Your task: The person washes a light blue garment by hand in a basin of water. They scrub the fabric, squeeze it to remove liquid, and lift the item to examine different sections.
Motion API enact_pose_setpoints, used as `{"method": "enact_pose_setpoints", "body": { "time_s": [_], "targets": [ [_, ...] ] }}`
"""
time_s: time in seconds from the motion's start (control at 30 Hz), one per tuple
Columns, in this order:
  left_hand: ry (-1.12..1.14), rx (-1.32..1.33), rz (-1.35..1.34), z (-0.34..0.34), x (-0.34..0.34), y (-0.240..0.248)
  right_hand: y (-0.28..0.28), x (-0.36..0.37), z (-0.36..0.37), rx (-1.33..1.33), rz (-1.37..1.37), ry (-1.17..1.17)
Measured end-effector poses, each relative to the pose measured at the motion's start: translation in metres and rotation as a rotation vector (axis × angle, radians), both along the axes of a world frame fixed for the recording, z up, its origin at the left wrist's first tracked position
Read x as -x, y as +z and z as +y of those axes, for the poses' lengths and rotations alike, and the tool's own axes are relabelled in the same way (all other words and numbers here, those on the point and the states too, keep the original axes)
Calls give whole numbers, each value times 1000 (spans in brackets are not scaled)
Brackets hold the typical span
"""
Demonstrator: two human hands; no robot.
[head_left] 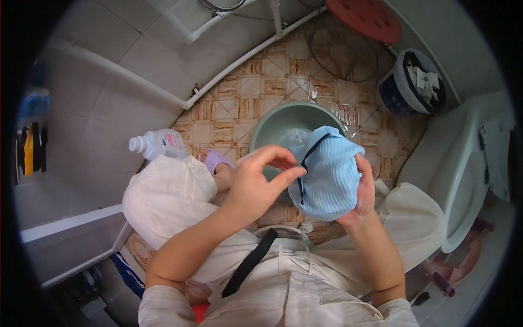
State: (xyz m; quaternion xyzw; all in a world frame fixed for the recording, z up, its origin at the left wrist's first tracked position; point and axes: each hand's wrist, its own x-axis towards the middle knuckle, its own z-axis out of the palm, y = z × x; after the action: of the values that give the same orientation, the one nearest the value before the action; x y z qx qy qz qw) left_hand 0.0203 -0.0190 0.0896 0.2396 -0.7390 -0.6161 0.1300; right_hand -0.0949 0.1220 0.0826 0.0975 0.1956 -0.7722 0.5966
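Note:
A light-blue striped cloth piece (pixel 332 177) with a black band along its open edge is held up in front of me; its exact kind does not show. My right hand (pixel 364 191) supports it from the right and below, with white suds on the palm; part of that hand is hidden behind the cloth. At the band, my left hand (pixel 264 177) has its thumb and forefinger pinched together on the cloth's left edge. Just beyond and partly under the cloth stands a green basin (pixel 261 131) with foamy water in it.
A white detergent bottle (pixel 163 143) stands by the left wall near my purple slipper (pixel 217 159). On the right are a toilet (pixel 463 180) and a bin (pixel 395 95) with crumpled paper. A red round stool top (pixel 368 19) is at the back; white pipes (pixel 239 62) line the wall.

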Motion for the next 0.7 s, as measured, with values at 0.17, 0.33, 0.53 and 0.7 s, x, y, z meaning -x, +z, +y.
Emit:
{"method": "enact_pose_setpoints", "body": {
  "time_s": [0.17,0.33,0.53,0.7],
  "targets": [
    [-159,-71,19,8,3,-8,0,0,2,49,30,6],
    [-208,-360,57,2,4,-21,3,-2,1,92,50,15],
    [-94,-317,159,-9,-2,2,13,3,-6,-49,108,-108],
    [-21,-190,164,-7,-3,6,11,1,-6,-43,73,-113]
  ]
}}
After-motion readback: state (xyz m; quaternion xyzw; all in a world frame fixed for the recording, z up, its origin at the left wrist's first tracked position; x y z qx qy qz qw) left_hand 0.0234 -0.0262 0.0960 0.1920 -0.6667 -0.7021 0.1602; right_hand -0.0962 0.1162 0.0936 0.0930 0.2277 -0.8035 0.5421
